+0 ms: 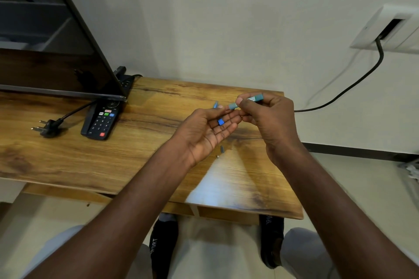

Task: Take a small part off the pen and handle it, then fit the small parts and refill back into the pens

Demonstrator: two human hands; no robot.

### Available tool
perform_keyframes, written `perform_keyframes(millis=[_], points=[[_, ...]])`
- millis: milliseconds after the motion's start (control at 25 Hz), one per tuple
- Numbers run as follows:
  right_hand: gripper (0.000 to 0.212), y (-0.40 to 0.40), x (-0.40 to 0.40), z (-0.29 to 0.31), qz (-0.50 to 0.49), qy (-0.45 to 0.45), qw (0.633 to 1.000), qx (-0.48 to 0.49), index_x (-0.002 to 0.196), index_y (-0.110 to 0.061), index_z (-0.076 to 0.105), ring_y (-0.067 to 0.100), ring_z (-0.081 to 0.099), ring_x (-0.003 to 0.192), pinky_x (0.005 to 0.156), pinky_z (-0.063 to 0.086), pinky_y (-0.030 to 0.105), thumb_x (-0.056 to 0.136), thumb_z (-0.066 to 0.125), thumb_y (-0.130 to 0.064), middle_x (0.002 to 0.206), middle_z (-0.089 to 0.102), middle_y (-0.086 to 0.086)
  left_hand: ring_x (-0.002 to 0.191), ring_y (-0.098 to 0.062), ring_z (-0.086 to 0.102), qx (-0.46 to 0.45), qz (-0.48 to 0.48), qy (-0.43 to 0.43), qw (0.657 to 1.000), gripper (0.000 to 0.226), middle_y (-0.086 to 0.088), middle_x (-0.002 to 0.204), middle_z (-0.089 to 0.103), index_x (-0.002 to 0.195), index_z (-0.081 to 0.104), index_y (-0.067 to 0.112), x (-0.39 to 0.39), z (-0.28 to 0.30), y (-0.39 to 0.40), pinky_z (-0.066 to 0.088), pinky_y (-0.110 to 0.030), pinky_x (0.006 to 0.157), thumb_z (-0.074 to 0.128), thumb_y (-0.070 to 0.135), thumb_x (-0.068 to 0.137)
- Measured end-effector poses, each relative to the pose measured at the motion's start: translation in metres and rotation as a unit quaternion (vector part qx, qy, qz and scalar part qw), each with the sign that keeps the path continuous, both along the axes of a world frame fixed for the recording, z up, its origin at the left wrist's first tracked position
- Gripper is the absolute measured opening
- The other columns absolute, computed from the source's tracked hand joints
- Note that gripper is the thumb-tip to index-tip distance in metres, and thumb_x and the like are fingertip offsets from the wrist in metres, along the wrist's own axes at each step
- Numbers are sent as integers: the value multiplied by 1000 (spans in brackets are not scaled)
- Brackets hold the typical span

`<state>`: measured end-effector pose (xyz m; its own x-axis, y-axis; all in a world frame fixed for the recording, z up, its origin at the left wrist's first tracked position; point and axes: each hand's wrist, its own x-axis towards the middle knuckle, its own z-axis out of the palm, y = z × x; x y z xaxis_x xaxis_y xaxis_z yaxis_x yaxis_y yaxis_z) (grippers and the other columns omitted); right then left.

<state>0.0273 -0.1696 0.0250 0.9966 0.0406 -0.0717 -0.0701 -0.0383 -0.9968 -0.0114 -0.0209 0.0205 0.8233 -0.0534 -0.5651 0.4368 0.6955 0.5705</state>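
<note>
Two bare hands, centre of the frame, above a wooden table (68, 161).

Right hand (269, 118): fingers curled, thumb and fingertips pinching a teal pen barrel (246, 101) that lies roughly level, one end jutting past the knuckles to the right, the other pointing left toward the other hand's fingertips.

Left hand (204, 129): palm up, fingers nearly straight and relaxed; a small blue cap (221, 122) rests on the fingers, carried rather than gripped. A second thin blue piece (215, 104) shows at the fingertips; whether it is pinched or merely lies there cannot be told.

Small grey part (222, 149): on the tabletop just below the left hand, with a tiny pale bit (217, 156) beside it.

Remote control (102, 120): black, coloured buttons, left of centre, its upper end under the corner of a television screen (45, 61) that fills the upper left.

Power plug (47, 128): black, pins pointing left, lying loose at the left of the table.

Wall socket (374, 31): white, upper right, with a black cable (353, 85) running down from it.

Two black shoes (163, 247): lower centre, under the table edge.
</note>
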Motion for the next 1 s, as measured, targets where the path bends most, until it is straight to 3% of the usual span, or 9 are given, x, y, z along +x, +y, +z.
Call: perform_keyframes(millis=[200,400,640,1000], points=[[10,-1,0,-1,-2,60,997,46,100,-3,80,18,75,79,81,63,33,92,79,-8,91,79,13,104,-24,77,28,9,0,1000,16,-22,116,76,109,71,-3,0,-3,-2,61,-32,92,58,6,105],[15,-4,-1,-1,11,178,980,92,105,-12,80,15,76,83,73,58,30,91,81,-12,90,79,3,90,-23,78,124,44,-11,991,17,-22,109,78,111,72,-4,-1,-7,-3,63,-31,88,68,9,99],[21,-4,-3,2,11,187,981,57,110,-10,79,15,78,82,68,56,27,89,81,-11,94,82,4,80,-21,77,212,78,-40,973,29,-26,106,77,119,69,-10,-1,-7,0,63,-30,81,72,9,97],[21,-3,-5,2,55,212,975,43,115,-11,77,24,79,100,71,54,28,94,75,-10,104,83,7,83,-22,77,309,78,-101,942,19,-18,94,80,109,73,-3,0,-7,8,64,-30,79,71,13,99]])
